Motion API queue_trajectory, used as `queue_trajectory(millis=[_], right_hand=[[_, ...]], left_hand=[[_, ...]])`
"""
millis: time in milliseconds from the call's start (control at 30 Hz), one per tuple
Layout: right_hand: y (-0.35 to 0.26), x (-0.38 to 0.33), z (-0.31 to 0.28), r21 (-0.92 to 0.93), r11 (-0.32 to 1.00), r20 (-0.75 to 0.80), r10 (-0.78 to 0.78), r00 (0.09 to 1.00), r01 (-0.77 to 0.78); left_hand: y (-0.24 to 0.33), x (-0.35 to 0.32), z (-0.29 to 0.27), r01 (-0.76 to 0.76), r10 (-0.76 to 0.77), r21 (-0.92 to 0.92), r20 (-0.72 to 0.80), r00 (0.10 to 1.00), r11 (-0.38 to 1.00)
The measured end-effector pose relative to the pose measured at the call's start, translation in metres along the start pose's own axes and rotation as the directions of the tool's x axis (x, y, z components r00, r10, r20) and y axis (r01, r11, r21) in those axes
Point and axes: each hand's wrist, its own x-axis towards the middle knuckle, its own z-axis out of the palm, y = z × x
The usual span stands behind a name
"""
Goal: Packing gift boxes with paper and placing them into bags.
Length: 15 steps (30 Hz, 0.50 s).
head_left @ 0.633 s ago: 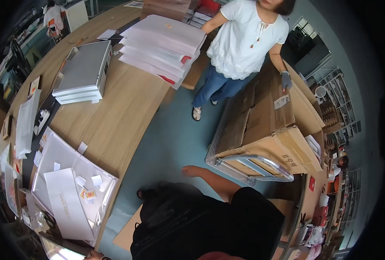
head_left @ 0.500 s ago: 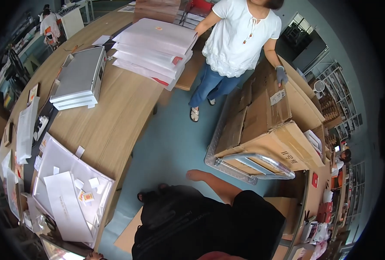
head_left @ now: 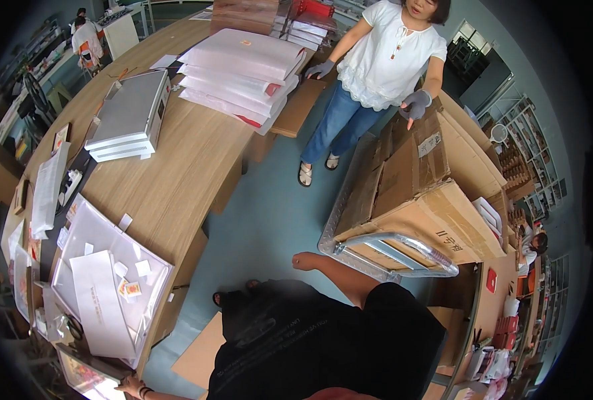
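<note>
At the near end of a wood-topped surface (head_left: pixel 183 140), a worker's left hand (head_left: pixel 134 385) meets the edge of a dark-rimmed, bright-faced panel (head_left: pixel 86 375) at the lower left; the panel lies just beyond a film-covered pale tray (head_left: pixel 96 227), and whether the grip there is closed cannot be told; the right hand (head_left: pixel 303 261) hangs released over the blue-green floor (head_left: pixel 263 220), nothing visible in it.

What looks done sits farther off: pale packs (head_left: pixel 243 60) already stand stacked past a grey metal case (head_left: pixel 126 110); a taped carton (head_left: pixel 403 167) is already on a trolley (head_left: pixel 436 253); a co-worker (head_left: pixel 403 53) in grey gloves stands between stack and carton, a hand near each.

What looks left is close by: a long white folder (head_left: pixel 100 303) and scattered slips (head_left: pixel 143 268) lie loose on the tray; the work appears under way rather than finished, though how much remains cannot be judged.
</note>
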Motion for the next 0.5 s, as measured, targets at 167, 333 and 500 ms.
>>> queue_trajectory(millis=[167, 333, 500], right_hand=[[0.004, 0.009, -0.001, -0.043, 0.997, 0.038, 0.070, 0.997, -0.068], [-0.073, 0.039, -0.011, -0.188, 0.982, 0.240, 0.062, 0.969, -0.017], [-0.225, 0.024, -0.054, 0.483, 0.875, 0.294, -0.173, 0.940, 0.010]], left_hand=[[0.020, -0.022, 0.009, 0.063, -0.062, -0.012, 0.065, 0.996, 0.998], [-0.030, -0.016, -0.007, 0.060, -0.064, -0.140, -0.023, 0.998, 0.988], [0.002, -0.064, 0.020, -0.249, 0.229, -0.137, -0.148, 0.962, 0.959]])
